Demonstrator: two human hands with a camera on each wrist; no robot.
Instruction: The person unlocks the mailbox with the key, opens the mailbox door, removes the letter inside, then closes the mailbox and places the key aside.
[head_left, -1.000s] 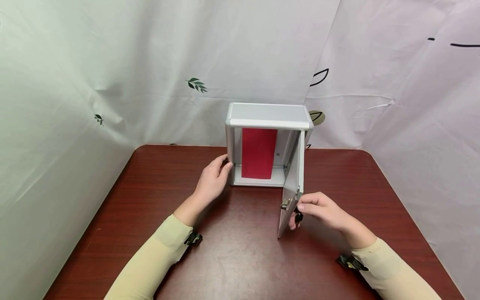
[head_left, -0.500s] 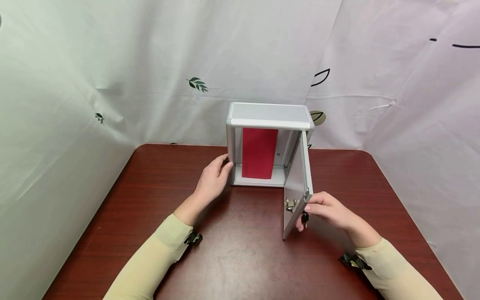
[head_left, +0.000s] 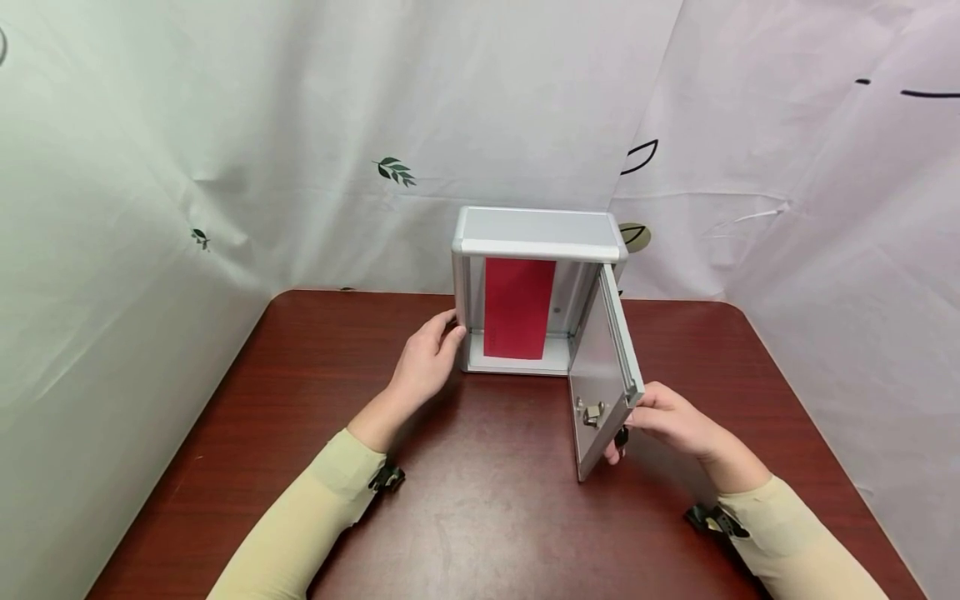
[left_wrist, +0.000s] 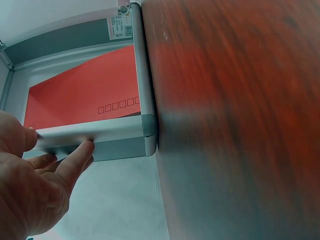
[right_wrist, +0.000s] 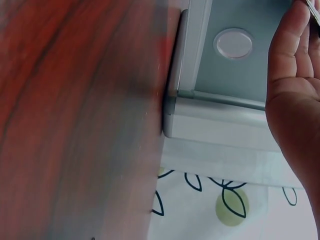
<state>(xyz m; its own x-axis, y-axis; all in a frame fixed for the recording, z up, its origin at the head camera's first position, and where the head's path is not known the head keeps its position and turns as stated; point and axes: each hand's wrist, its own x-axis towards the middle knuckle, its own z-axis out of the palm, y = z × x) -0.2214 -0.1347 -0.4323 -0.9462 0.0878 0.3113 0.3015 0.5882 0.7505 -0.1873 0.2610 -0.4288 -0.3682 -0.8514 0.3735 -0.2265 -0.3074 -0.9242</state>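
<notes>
In the head view, a metal-framed box point(head_left: 540, 229) stands upright on the table with its door point(head_left: 600, 358) swung out to the right. A red envelope point(head_left: 517, 308) leans inside; the left wrist view shows small printed squares on this envelope point(left_wrist: 85, 92). My left hand point(head_left: 423, 358) touches the box's left side, thumb near the front edge and fingers along the outer wall point(left_wrist: 105, 150). Behind the door's outer face, my right hand point(head_left: 671, 421) pinches a key, mostly hidden, with a black key head point(head_left: 621, 436) hanging below. A lock point(head_left: 592, 414) shows on the door's inner face.
The dark red wooden table point(head_left: 450, 517) carries the box near its back edge. White patterned cloth point(head_left: 322, 125) hangs behind and on both sides. A round disc point(right_wrist: 234, 43) sits on the box part in the right wrist view.
The door has swung further out to the right, drawn by my right hand. More of its inner face and lock shows. My left hand has stayed against the box.
</notes>
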